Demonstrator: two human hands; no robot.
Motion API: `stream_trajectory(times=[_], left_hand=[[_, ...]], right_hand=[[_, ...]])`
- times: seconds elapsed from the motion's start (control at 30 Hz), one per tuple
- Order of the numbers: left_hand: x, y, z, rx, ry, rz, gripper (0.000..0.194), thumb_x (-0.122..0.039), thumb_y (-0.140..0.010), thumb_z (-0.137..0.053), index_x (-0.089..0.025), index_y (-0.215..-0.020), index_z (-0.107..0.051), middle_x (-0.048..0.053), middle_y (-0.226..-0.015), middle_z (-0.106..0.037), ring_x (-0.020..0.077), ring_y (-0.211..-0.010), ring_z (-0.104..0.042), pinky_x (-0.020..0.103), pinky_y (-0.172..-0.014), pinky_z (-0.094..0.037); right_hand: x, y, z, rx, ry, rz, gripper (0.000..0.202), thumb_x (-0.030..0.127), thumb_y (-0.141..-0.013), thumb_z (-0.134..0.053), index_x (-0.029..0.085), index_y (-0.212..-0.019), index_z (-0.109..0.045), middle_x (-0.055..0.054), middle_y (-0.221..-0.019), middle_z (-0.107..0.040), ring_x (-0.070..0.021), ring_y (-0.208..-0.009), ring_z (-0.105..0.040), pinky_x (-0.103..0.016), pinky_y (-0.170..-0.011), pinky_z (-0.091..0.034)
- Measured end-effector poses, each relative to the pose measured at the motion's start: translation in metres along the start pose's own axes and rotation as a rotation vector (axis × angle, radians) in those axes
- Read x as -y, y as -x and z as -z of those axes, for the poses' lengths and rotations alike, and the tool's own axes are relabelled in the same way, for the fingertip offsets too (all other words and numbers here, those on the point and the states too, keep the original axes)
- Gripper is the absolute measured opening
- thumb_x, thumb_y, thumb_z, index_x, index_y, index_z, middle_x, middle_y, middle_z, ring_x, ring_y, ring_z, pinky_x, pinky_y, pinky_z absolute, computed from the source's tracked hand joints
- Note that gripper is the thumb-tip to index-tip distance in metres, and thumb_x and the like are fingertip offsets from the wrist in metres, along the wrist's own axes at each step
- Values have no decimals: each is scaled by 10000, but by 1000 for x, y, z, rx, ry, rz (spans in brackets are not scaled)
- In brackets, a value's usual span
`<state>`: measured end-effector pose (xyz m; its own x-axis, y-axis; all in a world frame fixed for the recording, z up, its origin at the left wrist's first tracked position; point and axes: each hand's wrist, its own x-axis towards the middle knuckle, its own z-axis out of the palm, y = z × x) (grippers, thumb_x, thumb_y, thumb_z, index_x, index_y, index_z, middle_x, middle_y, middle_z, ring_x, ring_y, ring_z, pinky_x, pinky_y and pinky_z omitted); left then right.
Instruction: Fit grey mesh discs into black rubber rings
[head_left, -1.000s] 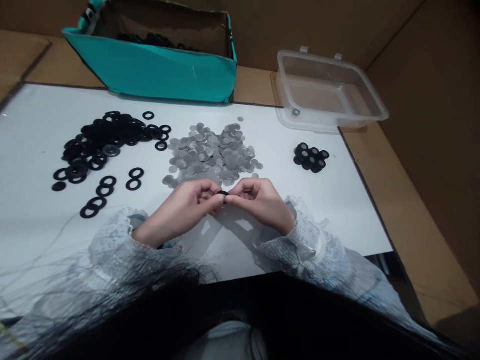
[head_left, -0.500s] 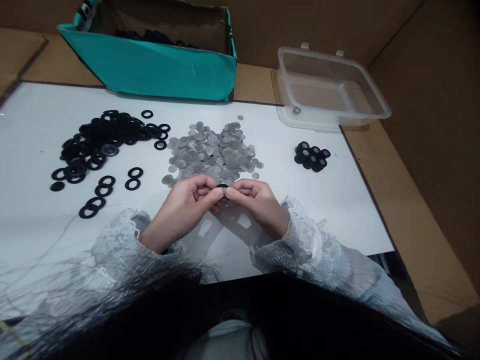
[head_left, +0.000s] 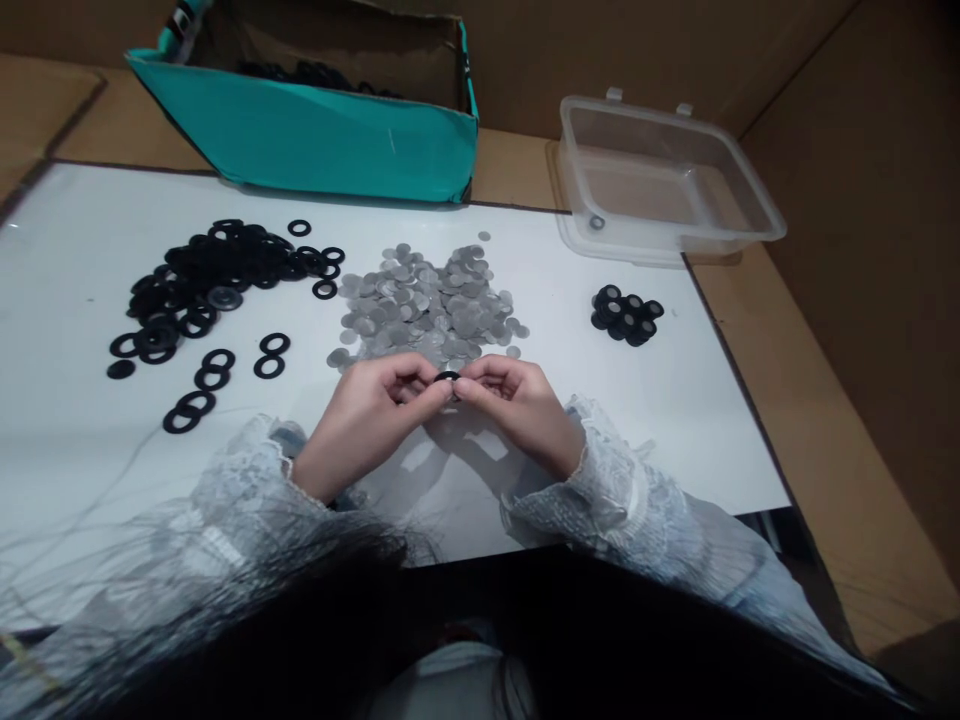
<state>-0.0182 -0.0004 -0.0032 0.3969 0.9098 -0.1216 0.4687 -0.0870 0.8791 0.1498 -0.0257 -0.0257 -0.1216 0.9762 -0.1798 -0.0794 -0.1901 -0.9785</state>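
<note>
Between my two hands I pinch one black ring [head_left: 448, 376], mostly covered by my thumbs and fingertips. My left hand [head_left: 379, 415] is closed on its left side, and my right hand [head_left: 521, 410] is closed on its right side. Both thumbs press on it from above, nearly meeting. Just beyond my fingers spreads a pile of thin silvery discs [head_left: 427, 305]. A heap of black rings [head_left: 217, 265] lies to the left, with several loose rings [head_left: 218, 360] nearer me. To the right sits a cluster of black rings with grey centres [head_left: 628, 316].
At the back left stands a turquoise cardboard box [head_left: 337, 140] with black pieces inside. A clear plastic container [head_left: 675, 235] rests at the back right, with one small ring-shaped piece in its near left corner. Brown cardboard walls [head_left: 862, 250] enclose the white work surface [head_left: 675, 430].
Both hands stay together around the black ring; my thumbs have shifted slightly on it. The whole view has moved a little, and the piles look the same.
</note>
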Motion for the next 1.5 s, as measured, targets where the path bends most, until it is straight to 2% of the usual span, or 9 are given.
stream_trajectory(times=[0.27,0.43,0.53,0.67,0.77,0.9,1.03,1.3,1.5], left_hand=[[4,7,-6,-210,-330,-391,206,-295,-883,-503,-172,-731,-568,3,-670,-581,120,-597,-518,233,-570,-391],[-8,0,2,-44,-252,-225,210,-360,-860,-519,-180,-856,-628,25,-791,-665,149,-668,-603,237,-593,-437],[-24,-8,10,76,-332,-96,213,-370,-827,-527,-197,-776,-638,5,-673,-649,156,-594,-584,241,-514,-383],[-40,-21,26,323,-458,-19,199,-335,-738,-593,-198,-595,-577,-28,-483,-516,116,-437,-445,234,-428,-274],[-37,-28,33,437,-340,4,213,-335,-732,-609,-195,-585,-547,-43,-486,-464,91,-432,-390,219,-424,-259],[-25,-28,30,385,-144,-4,232,-374,-751,-614,-189,-616,-574,-39,-501,-457,84,-441,-357,218,-414,-247],[-24,-25,22,296,-94,-64,209,-342,-741,-614,-190,-602,-582,-32,-507,-480,91,-457,-385,221,-418,-272],[-30,-23,24,365,13,-67,210,-324,-742,-629,-187,-593,-573,-30,-516,-475,84,-470,-385,210,-402,-274],[-31,-22,23,325,55,-46,219,-309,-691,-637,-196,-539,-527,-44,-477,-425,70,-434,-331,204,-376,-235]], right_hand=[[2,8,-2,-73,250,266,229,383,-828,-594,176,-732,-581,0,-664,-568,-119,-635,-504,-278,-630,-428],[0,6,-1,-108,422,411,170,293,-869,-507,191,-734,-503,6,-672,-511,-129,-646,-463,-283,-648,-395],[-2,3,0,-89,451,432,163,283,-868,-493,201,-727,-476,7,-670,-502,-136,-657,-455,-290,-666,-394],[-2,1,1,-34,340,286,179,331,-824,-562,194,-718,-517,11,-666,-519,-126,-631,-458,-285,-644,-402],[1,-2,3,51,152,131,248,408,-768,-629,185,-702,-542,12,-650,-548,-114,-606,-488,-272,-607,-411],[4,-5,7,121,3,65,263,424,-755,-644,190,-686,-545,28,-617,-555,-101,-589,-510,-259,-610,-440],[6,-5,9,102,59,118,222,383,-766,-652,192,-715,-553,28,-655,-555,-100,-623,-513,-255,-625,-441],[17,1,10,188,100,266,323,492,-823,-600,185,-735,-555,2,-706,-572,-119,-689,-542,-279,-675,-458],[17,6,11,99,159,307,350,526,-820,-601,186,-742,-575,4,-682,-569,-117,-653,-514,-283,-636,-435]])
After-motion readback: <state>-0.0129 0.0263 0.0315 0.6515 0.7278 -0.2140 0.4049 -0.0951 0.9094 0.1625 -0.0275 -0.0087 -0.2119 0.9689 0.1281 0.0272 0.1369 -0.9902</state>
